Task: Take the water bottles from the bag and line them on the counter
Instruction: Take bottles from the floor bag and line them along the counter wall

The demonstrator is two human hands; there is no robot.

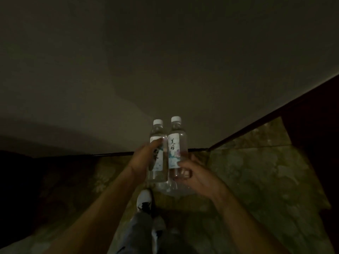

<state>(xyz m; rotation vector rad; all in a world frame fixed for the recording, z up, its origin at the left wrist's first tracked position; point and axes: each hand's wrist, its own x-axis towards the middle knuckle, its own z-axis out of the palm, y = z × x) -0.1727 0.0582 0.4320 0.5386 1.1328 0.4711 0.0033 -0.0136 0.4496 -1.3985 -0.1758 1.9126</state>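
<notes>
Two clear water bottles with white caps and pale printed labels are held up side by side in dim light. My left hand point(145, 160) grips the left bottle point(158, 132) around its label. My right hand point(190, 174) grips the right bottle point(177, 142) near its base. The bottles touch or nearly touch each other. Below them, something pale and translucent point(174, 189) shows, possibly a plastic bag; I cannot tell for sure. No counter is clearly visible.
A plain wall fills the upper view, meeting a patterned floor point(256, 171) at a dark baseboard point(113, 154). Dark furniture point(315, 134) stands at the right. My leg and a white shoe point(145, 200) are below the hands. The left side is in deep shadow.
</notes>
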